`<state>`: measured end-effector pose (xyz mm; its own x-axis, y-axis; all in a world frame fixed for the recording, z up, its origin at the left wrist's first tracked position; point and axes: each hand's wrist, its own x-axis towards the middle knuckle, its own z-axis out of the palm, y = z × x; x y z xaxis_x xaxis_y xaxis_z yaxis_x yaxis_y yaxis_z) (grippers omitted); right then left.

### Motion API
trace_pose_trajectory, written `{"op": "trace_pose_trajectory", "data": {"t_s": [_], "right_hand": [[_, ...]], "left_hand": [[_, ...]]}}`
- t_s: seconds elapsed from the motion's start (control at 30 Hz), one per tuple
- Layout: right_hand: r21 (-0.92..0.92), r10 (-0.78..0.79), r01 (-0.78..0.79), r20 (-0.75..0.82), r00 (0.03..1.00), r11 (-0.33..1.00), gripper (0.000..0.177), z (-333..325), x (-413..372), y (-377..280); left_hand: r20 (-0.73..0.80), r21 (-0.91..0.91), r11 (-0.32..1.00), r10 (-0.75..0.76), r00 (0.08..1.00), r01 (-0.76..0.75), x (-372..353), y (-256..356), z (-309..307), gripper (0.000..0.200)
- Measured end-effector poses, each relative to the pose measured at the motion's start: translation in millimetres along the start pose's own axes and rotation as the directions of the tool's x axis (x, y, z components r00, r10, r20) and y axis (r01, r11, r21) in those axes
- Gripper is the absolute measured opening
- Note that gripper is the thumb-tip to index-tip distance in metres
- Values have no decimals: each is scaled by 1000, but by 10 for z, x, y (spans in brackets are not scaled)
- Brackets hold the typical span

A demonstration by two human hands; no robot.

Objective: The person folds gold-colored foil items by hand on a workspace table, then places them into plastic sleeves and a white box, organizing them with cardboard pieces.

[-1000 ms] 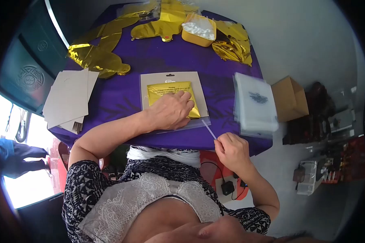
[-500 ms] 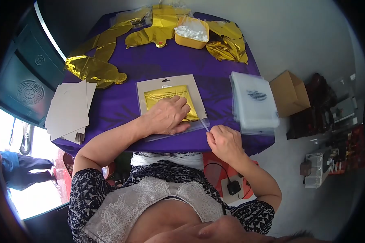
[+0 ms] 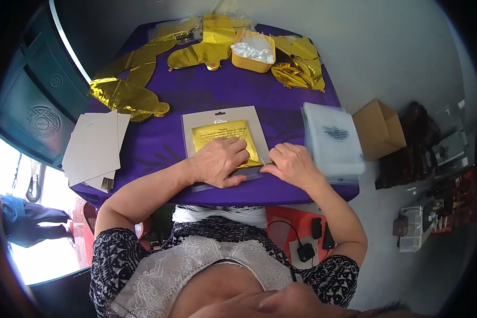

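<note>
A clear plastic bag with a grey-beige card (image 3: 238,114) inside lies at the near middle of the purple table. On the card is a folded gold foil packet (image 3: 212,132) with small print showing through. My left hand (image 3: 221,161) rests on the packet's near part, fingers curled; what its fingertips grip, if anything, is hidden. At the bag's lower right corner my right hand (image 3: 289,165) has thumb and fingers brought together on the bag's edge.
Blank cards (image 3: 93,146) lie left, clear bags (image 3: 334,140) right. Gold foil balloons (image 3: 130,98) and a yellow tub (image 3: 254,64) of white items are at the table's back. A cardboard box (image 3: 379,130) stands beyond the right edge. A person's legs (image 3: 37,217) show far left.
My right hand has moved up and slightly left, closer to the packet. The narrow clear strip stretched toward it earlier no longer shows. The view has shifted slightly.
</note>
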<state>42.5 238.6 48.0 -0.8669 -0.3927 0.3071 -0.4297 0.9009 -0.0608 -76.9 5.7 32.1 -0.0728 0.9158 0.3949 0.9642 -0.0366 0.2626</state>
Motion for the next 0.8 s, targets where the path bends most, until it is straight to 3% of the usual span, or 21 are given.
{"op": "trace_pose_trajectory", "data": {"t_s": [0.2, 0.5, 0.8], "right_hand": [[128, 45, -50, 41, 998, 991, 30, -27, -69, 71], [199, -6, -18, 117, 993, 980, 26, -81, -38, 88], [124, 169, -169, 10, 986, 978, 23, 139, -59, 3]], "left_hand": [[10, -16, 1000, -1, 1000, 1, -9, -14, 9, 44], [8, -8, 1000, -22, 1000, 22, -1, 7, -17, 38], [-5, -28, 1000, -4, 1000, 4, -21, -20, 15, 45]]}}
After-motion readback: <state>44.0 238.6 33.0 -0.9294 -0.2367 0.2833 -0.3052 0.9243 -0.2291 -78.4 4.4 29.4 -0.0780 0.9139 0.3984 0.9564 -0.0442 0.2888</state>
